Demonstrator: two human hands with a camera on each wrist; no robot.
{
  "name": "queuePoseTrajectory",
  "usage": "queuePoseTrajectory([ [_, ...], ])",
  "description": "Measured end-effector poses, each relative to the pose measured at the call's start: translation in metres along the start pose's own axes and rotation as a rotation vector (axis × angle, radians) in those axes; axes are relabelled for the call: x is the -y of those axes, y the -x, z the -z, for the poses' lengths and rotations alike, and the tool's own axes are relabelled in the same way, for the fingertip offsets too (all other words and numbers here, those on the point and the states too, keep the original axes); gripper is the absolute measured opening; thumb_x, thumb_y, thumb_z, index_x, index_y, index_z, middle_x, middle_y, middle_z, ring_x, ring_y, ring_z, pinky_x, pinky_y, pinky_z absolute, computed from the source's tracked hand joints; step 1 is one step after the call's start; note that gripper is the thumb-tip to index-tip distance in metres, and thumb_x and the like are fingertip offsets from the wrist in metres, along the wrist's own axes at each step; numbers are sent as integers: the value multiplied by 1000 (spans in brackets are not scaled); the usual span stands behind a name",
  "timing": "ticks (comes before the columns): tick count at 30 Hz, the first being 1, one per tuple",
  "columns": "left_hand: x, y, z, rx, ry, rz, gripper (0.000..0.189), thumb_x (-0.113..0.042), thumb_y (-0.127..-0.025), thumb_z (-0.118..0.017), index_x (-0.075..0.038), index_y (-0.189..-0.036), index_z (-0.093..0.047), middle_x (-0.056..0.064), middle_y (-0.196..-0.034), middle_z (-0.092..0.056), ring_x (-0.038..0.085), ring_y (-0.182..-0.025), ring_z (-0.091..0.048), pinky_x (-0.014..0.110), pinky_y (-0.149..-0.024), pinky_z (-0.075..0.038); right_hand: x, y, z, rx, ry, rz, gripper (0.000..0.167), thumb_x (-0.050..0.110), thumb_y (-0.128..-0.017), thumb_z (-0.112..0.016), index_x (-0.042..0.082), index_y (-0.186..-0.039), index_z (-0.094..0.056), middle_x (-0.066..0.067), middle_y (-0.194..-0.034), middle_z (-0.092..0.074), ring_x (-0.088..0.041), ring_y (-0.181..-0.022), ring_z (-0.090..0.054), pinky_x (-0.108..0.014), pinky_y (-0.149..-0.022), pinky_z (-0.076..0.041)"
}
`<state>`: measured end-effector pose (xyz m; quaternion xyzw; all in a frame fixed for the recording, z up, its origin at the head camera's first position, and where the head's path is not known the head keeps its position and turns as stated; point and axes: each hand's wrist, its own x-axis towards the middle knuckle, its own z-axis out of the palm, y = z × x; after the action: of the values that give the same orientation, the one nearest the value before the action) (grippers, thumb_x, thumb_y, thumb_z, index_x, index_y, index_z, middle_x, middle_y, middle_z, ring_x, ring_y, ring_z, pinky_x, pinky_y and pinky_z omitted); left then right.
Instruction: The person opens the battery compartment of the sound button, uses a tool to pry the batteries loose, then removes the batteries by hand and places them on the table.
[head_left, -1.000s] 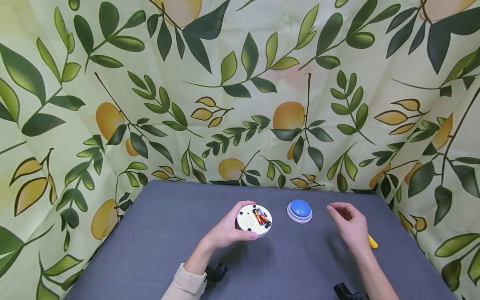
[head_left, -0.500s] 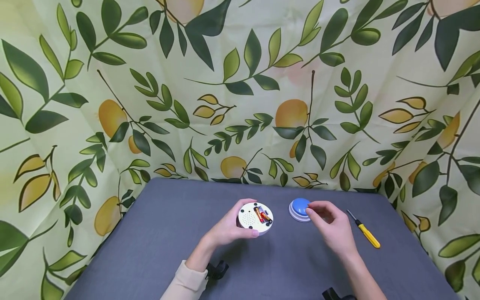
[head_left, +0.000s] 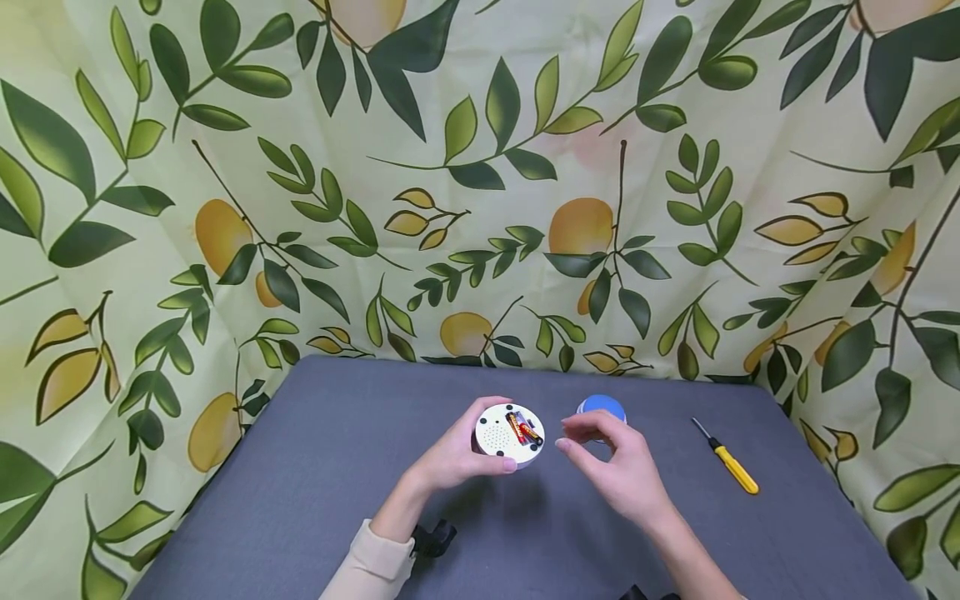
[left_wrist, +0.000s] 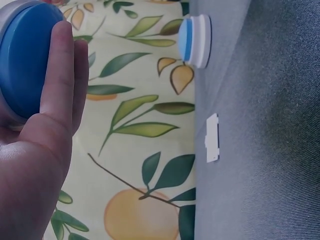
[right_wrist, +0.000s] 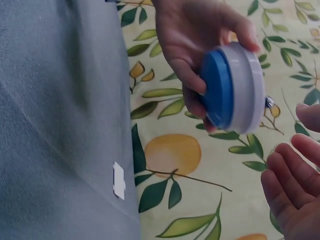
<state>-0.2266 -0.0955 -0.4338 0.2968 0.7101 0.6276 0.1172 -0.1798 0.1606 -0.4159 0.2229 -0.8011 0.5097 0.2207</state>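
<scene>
The left hand point(head_left: 459, 454) holds a round button unit point(head_left: 497, 437) above the table point(head_left: 352, 467), gripping it round the rim with the thumb on the near side. The unit is tilted so that its white underside faces the head camera; its blue dome shows in both wrist views. The underside carries a group of small perforations, dark round feet and an uncovered compartment. Two red-and-black batteries point(head_left: 518, 430) are visible at that compartment, lying at an angle to each other. In the right wrist view a small metallic end projects beyond the underside.

The right hand point(head_left: 618, 467) is raised just beside the unit, apart from it. Its fingers are loosely bent, with a gap between thumb and forefinger, and nothing is seen in its grasp.

A second button unit point(head_left: 604, 406), blue-domed on a white base, stands upright on the table and is partly hidden behind the right hand in the head view. A screwdriver point(head_left: 726, 457) with a yellow handle lies farther to the right, its shaft pointing away from the person. A white panel point(left_wrist: 212, 138) with small edge tabs lies on the table in both wrist views. Leaf-and-fruit patterned cloth point(head_left: 480, 208) surrounds the table's far edge and sides.
</scene>
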Motion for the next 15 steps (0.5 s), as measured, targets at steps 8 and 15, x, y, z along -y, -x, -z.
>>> queuePoseTrajectory([
  [8, 4, 0, -1, 27, 37, -5, 82, -11, -84, -80, -1, -149, -32, 13, -131, -52, 23, -110, -57, 28, -89, -52, 2, -2, -14, 47, 32, 77, 26, 7, -81, -86, 15, -102, -74, 6, -94, -70, -12, -86, -64, -25, -77, -53],
  [15, 2, -1, 0, 30, 37, -4, 82, -11, -84, -80, -1, -149, -32, 14, -131, -52, 23, -109, -58, 29, -88, -53, 2, -3, -22, 33, 100, 109, 23, 7, -78, -88, 18, -94, -75, 14, -90, -66, -9, -80, -60, -27, -72, -52],
])
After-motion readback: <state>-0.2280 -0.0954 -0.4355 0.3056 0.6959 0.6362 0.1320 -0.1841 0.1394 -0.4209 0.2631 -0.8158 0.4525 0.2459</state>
